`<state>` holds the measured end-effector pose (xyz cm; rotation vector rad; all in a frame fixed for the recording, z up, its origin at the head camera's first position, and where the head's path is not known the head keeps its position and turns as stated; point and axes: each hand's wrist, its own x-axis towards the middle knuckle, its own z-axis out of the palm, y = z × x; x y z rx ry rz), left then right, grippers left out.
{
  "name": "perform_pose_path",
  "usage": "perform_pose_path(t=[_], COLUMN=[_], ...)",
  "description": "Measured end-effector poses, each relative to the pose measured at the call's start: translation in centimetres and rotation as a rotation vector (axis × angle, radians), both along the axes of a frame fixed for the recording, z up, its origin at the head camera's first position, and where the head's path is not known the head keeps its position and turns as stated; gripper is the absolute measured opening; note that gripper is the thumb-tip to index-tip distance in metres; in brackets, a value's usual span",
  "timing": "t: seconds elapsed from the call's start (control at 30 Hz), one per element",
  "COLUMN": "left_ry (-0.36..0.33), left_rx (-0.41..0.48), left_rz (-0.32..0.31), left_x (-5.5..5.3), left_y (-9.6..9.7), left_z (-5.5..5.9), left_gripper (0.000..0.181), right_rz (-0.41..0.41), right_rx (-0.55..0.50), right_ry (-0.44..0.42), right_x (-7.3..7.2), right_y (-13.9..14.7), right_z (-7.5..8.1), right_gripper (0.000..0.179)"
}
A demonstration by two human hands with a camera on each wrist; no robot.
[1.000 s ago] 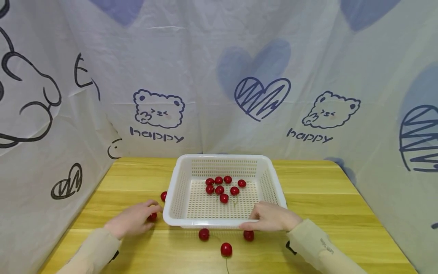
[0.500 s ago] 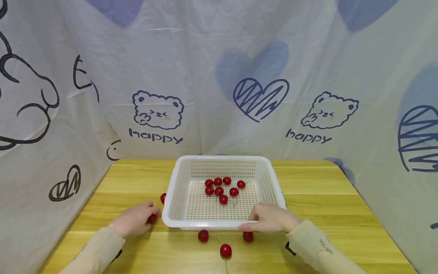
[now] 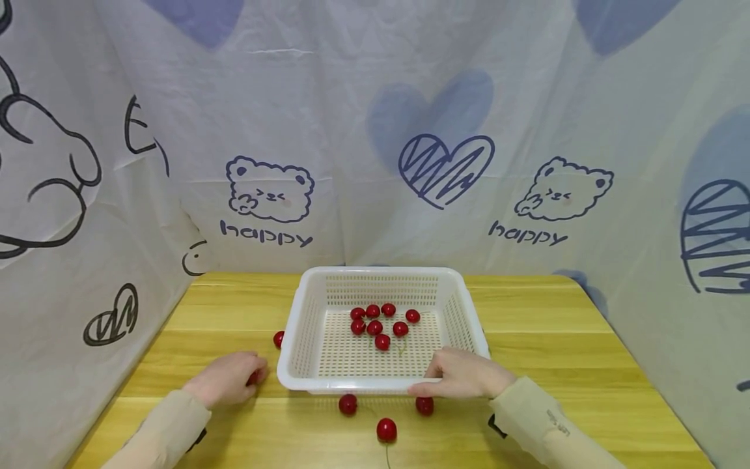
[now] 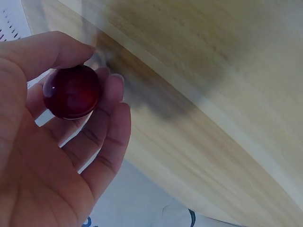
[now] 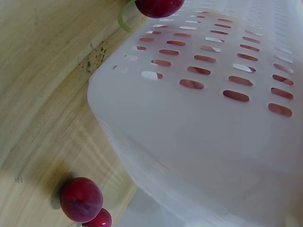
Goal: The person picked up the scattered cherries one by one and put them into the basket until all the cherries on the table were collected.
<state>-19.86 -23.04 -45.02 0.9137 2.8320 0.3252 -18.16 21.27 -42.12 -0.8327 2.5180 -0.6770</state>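
My left hand (image 3: 227,379) is low over the table, left of the white plastic basket (image 3: 357,384). It pinches a dark red cherry (image 4: 72,91) between thumb and fingertips, seen closely in the left wrist view. My right hand (image 3: 469,372) grips the basket's front rim near the right corner, thumb outside and fingers over the inner side. Several cherries (image 3: 374,327) lie on the basket's slotted floor. The right wrist view is mostly filled by the basket's outer wall (image 5: 142,113).
In front of the basket are three cherries: one on the left (image 3: 348,404), a stemmed one (image 3: 387,430) nearer me, and one (image 3: 424,406) below my right hand. Another cherry (image 3: 278,339) sits against the basket's left side. A printed cloth (image 3: 363,215) hangs behind the wooden table (image 3: 545,326).
My left hand has closed its fingers on the cherry beside the basket and drawn slightly back to the left. The right hand and the basket have stayed in place.
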Motion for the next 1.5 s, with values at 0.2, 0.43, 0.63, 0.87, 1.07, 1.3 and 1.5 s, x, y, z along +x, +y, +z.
perform_pose_path(t=[0.2,0.43,0.63,0.87,1.07,1.3,1.5], left_ry=[-0.042,-0.029,-0.005,-0.012,0.032,0.074,0.085], left_rx=[0.01,0.015,0.017,-0.006,-0.008,-0.05,-0.074], left_rz=[0.049,0.066,0.068,0.092,0.083,0.093,0.109], left_x=[0.1,0.4,0.5,0.1,-0.2,-1.1,-2.2], left_y=[-0.4,-0.8,-1.1,-1.3,-1.3,-0.7,0.2], left_z=[0.4,0.9,1.6,2.7,3.7,5.6,7.5], left_gripper=[0.023,0.025,0.024,0.018,0.017,0.017,0.012], right_rz=[0.003,0.008,0.007,0.007,0.006,0.005,0.009], right_rx=[-0.002,-0.004,-0.004,-0.009,-0.007,-0.006,-0.016], right_ry=[0.002,0.001,-0.013,-0.022,-0.013,-0.019,-0.026], right_x=[0.0,0.0,-0.1,0.0,0.1,0.0,0.0], right_y=[0.0,0.0,0.0,0.1,0.1,0.1,0.0], right_z=[0.2,0.3,0.4,0.5,0.5,0.4,0.2], right_gripper=[0.068,0.069,0.071,0.067,0.057,0.063,0.061])
